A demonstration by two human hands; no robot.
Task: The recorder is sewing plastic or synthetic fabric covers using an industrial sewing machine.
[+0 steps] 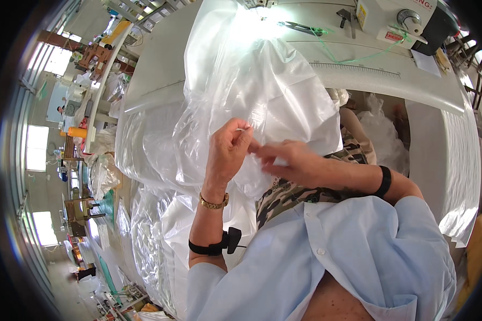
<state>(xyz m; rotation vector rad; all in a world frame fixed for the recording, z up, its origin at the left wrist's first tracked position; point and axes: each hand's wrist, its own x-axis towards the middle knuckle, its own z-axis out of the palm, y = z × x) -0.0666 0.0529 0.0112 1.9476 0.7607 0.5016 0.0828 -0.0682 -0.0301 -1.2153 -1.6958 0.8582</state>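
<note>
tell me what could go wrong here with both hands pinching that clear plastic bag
1. The left hand and right hand pinch the thin clear bag at one small spot; pulling apart there could tear or stretch it.
2. The bag drapes off the table over the lap, so its loose bulk might slide down and drag the pinched edge out of the fingers.
3. The green thread lying near the sewing machine could snag in the bag's folds.

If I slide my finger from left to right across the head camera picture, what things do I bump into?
Bright windows → orange cylinder container → left hand pinching the clear plastic sheeting → right hand → black wristband → white sewing machine.
</note>
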